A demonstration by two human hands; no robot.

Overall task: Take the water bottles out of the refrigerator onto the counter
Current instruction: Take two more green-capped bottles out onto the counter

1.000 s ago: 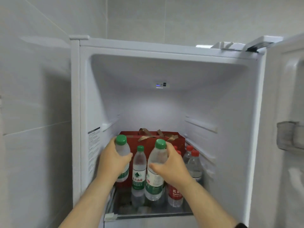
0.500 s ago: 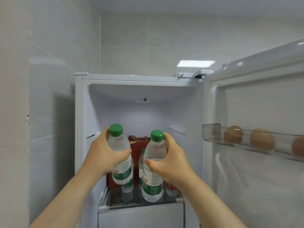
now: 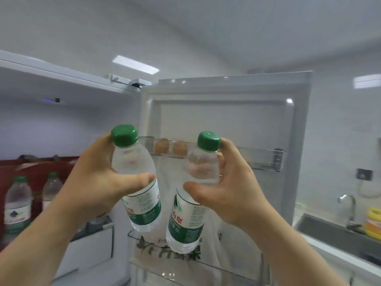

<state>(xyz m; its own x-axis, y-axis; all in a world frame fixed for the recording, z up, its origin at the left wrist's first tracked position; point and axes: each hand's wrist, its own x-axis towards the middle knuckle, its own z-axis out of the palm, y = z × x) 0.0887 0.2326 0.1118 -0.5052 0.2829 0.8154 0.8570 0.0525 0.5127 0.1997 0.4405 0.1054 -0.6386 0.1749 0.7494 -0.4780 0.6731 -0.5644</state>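
My left hand (image 3: pixel 93 182) grips a clear water bottle (image 3: pixel 137 182) with a green cap and a green-and-white label. My right hand (image 3: pixel 231 186) grips a second green-capped bottle (image 3: pixel 190 215). Both bottles are held up in the air in front of the open refrigerator door (image 3: pixel 226 112), outside the compartment. Two more green-capped bottles (image 3: pixel 17 203) stand on the refrigerator shelf at the far left, in front of a red box (image 3: pixel 37 168). The counter (image 3: pixel 338 250) shows at the lower right.
The door's upper rack (image 3: pixel 257 157) holds eggs (image 3: pixel 162 146). A lower door bin holds a white bag with green print (image 3: pixel 171 248). At the right are a sink (image 3: pixel 329 230), a faucet (image 3: pixel 348 205), a yellow container (image 3: pixel 374 221) and a wall socket (image 3: pixel 364 174).
Both hands lifted the two bottles out of the refrigerator and carried them rightward. My view turned right, from the compartment to the open door and the sink.
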